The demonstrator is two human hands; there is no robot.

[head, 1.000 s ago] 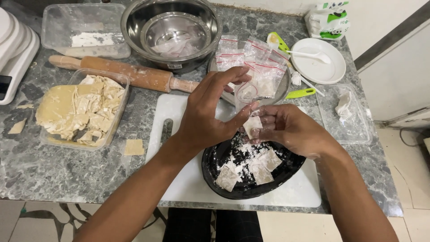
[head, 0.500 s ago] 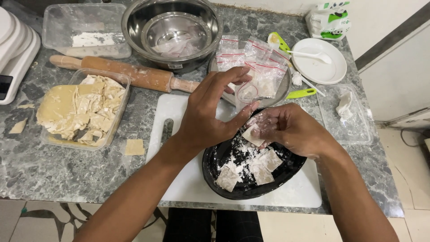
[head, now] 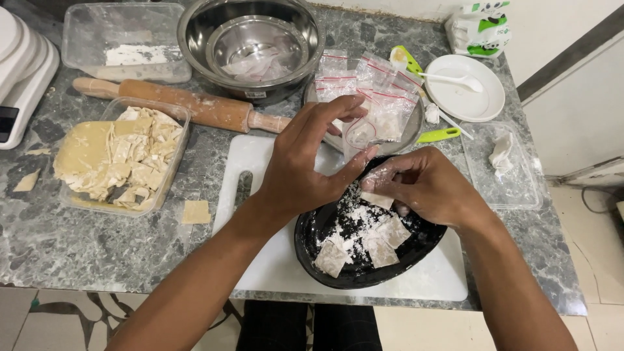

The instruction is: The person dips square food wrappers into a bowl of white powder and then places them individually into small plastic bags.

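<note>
My left hand (head: 305,166) holds a small clear zip bag (head: 359,133) open above the far rim of a black bowl (head: 325,266). My right hand (head: 426,185) pinches a floured square dough piece (head: 377,200) just over the bowl. Several more floured dough squares (head: 364,244) lie in loose white flour inside the bowl. The bowl rests on a white cutting board (head: 257,166).
A pile of filled zip bags (head: 383,88) sits on a metal plate behind the bowl. A container of cut dough sheets (head: 117,159), a rolling pin (head: 182,104), nested steel bowls (head: 253,42), a white plate with spoon (head: 471,88) and a clear lid (head: 513,166) stand around.
My right hand has dropped from near the bag down into the bowl and now pinches a dough square there. My left hand keeps the bag in about the same place.
</note>
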